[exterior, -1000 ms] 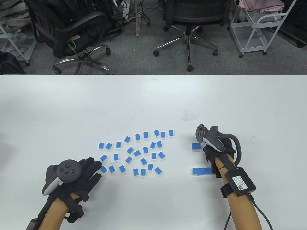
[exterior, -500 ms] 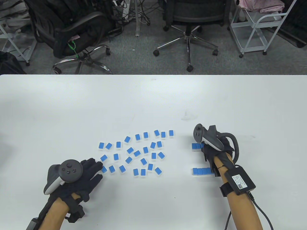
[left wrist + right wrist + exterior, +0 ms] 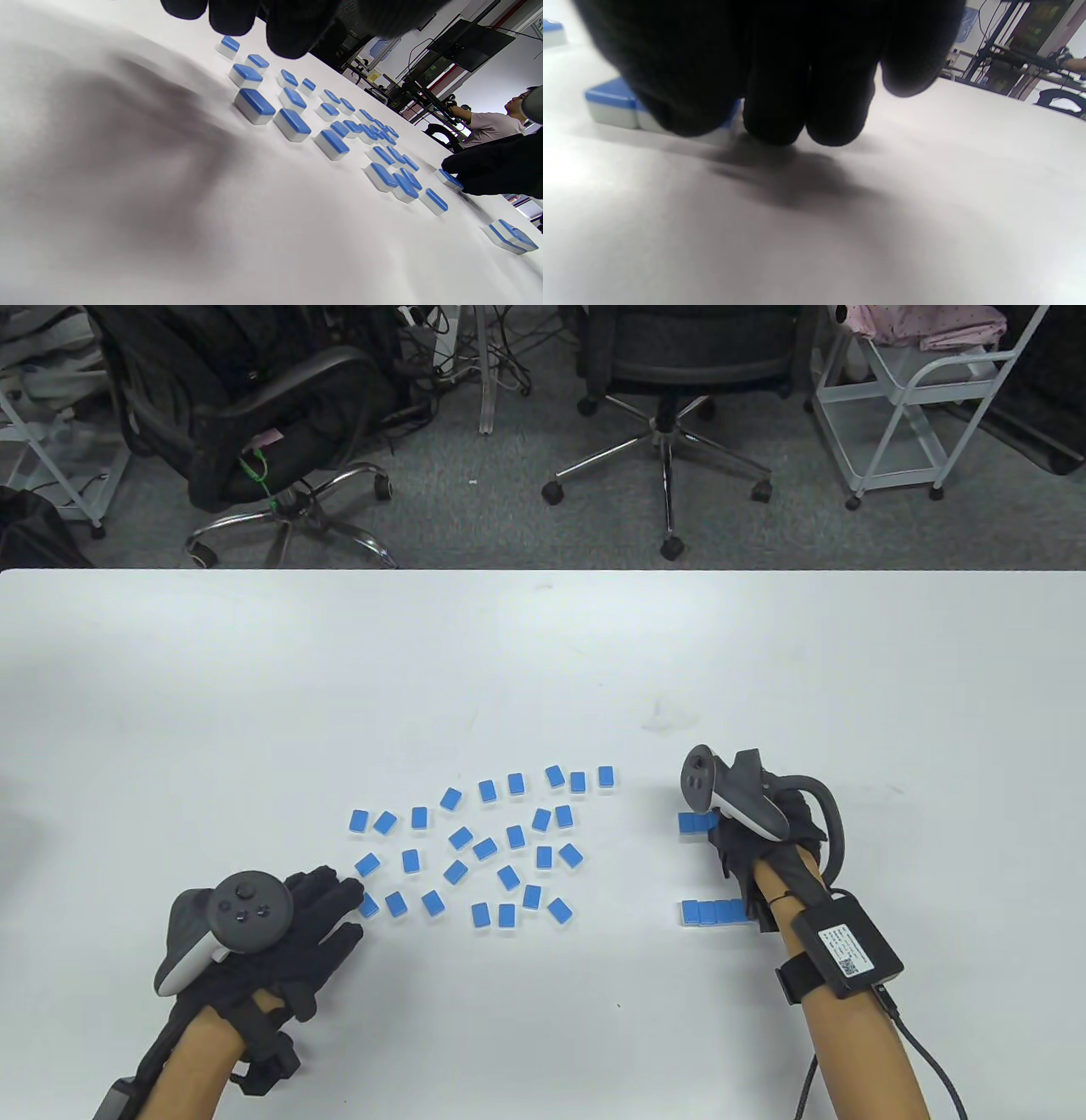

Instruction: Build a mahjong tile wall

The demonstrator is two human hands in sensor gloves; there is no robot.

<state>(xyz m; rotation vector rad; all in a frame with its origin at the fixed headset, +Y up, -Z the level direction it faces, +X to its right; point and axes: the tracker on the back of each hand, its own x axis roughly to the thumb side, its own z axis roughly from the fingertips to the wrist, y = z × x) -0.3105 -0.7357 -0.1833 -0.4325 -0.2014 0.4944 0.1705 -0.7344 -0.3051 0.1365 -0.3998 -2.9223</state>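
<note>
Several blue-backed mahjong tiles (image 3: 484,848) lie scattered face down on the white table (image 3: 543,661). Right of them run two short rows: an upper row (image 3: 691,823) and a lower row (image 3: 708,911). My right hand (image 3: 723,838) sits at the upper row's right end. In the right wrist view its thumb and fingers (image 3: 806,106) close around the end tile (image 3: 613,106) and beside it, fingertips on the table. My left hand (image 3: 344,899) lies flat with straight fingers, its tips at the nearest loose tile (image 3: 367,906). The left wrist view shows those fingertips (image 3: 237,17) hovering over loose tiles (image 3: 254,106).
Beyond the table's far edge stand office chairs (image 3: 679,381) and a white cart (image 3: 916,398). A black box (image 3: 848,950) with a cable is strapped to my right forearm. A person (image 3: 492,123) shows far off in the left wrist view.
My right hand has crept a little left along the upper row. My left hand has edged slightly right, its fingertips reaching the nearest loose tile. The tiles lie as before.
</note>
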